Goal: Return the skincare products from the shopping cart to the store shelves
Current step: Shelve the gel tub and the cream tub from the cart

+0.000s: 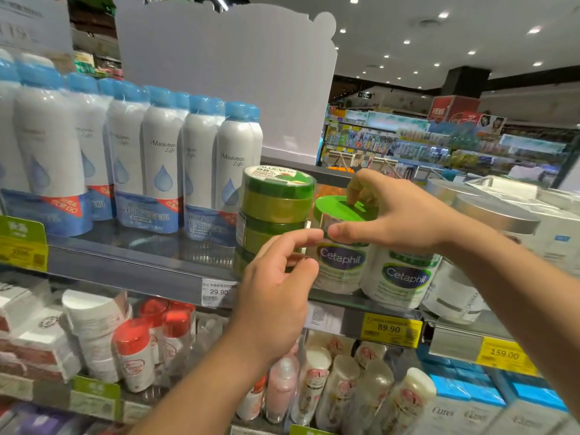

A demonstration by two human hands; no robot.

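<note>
Here a store shelf (141, 262) is seen from a head-worn camera, with a white Cetaphil jar (340, 265) with a green lid taken as the landmark. The jar stands on the shelf's glass ledge and is gripped around its lid by the right hand (398, 221), thumb at the front and fingers curled over the back of the lid. The left hand (279, 277) is held just in front of the jar and to its left, fingers loosely curled and nothing held; whether its fingertips touch the jar cannot be told. Touching the jar's right side, a second Cetaphil jar (405, 277) is seen. To the jar's left a stack of green tubs (276, 211) stands close, and further left a row of white spray bottles (163, 164) with blue caps. The shopping cart is not in view.

The step in hand is judged to be the seating of this jar in its slot. Next, the jar would need to be squared between its neighbours, label forward, then released
</note>
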